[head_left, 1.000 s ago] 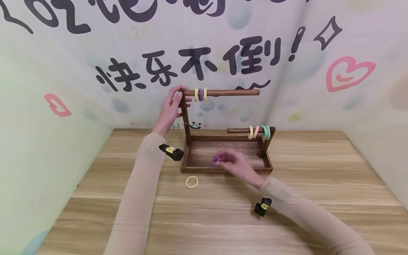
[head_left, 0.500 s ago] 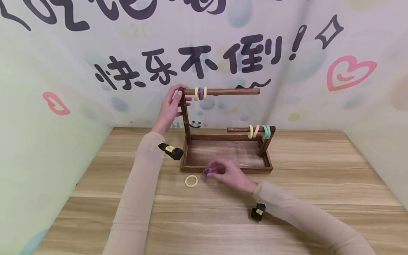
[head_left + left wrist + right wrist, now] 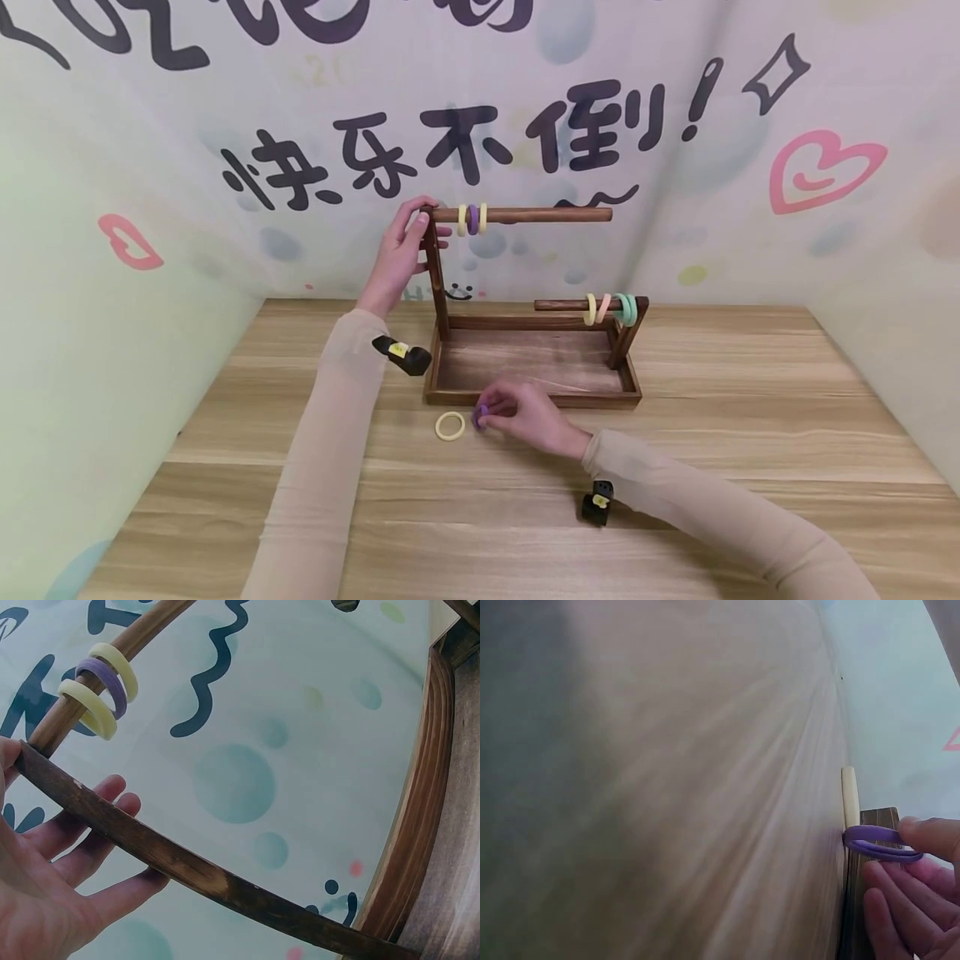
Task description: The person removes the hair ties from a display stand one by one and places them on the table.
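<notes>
My left hand (image 3: 400, 254) holds the top of the tall post (image 3: 172, 859) of a dark wooden rack, its thumb at the upper corner and its other fingers reaching behind. Beside it, two pale yellow rings and a purple one (image 3: 473, 220) hang on the upper bar (image 3: 555, 215). In front of the rack's tray, my right hand (image 3: 528, 417) pinches another purple ring (image 3: 881, 844) between thumb and fingers. That ring stands on edge low at the tabletop. Just left of it a pale yellow ring (image 3: 450, 426) lies flat on the table.
On the rack's shorter right bar (image 3: 558, 307) hang a yellow ring (image 3: 590, 310), a pink ring (image 3: 603, 309) and mint green rings (image 3: 626, 310). The rimmed tray (image 3: 534, 400) forms the base. A printed cloth (image 3: 720, 233) hangs behind the wooden table (image 3: 480, 533).
My right hand has brought the purple ring left and toward me, from over the tray's front rim down to the table beside the yellow ring. My left hand stays on the post.
</notes>
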Demonstrator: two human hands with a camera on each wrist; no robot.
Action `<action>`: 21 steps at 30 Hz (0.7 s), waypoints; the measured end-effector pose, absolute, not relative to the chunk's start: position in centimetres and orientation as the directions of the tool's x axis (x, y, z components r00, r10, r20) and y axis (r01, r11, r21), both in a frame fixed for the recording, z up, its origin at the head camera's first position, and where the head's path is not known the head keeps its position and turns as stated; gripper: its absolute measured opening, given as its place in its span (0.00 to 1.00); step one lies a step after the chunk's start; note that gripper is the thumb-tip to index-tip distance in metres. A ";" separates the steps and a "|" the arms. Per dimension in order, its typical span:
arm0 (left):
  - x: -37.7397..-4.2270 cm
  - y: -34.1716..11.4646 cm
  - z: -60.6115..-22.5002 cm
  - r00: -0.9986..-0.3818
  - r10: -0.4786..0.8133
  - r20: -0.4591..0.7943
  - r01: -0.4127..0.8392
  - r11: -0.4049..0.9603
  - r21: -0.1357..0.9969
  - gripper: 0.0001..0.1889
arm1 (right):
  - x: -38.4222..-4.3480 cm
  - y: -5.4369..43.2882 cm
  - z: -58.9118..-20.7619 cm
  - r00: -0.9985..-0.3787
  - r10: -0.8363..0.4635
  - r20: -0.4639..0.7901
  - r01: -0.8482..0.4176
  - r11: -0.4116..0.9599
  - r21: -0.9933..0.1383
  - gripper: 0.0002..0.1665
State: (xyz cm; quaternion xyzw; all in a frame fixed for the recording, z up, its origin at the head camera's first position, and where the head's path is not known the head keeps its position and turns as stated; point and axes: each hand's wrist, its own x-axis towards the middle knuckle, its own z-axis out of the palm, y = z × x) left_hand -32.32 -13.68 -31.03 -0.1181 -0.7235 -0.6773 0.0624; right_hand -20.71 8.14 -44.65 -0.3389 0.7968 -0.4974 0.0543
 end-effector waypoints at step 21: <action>-32.3 -13.7 -31.0 -0.961 0.095 0.258 0.263 0.038 0.964 0.15 | -20.7 8.6 -45.0 -0.787 -0.572 0.231 -0.545 0.470 -0.694 0.15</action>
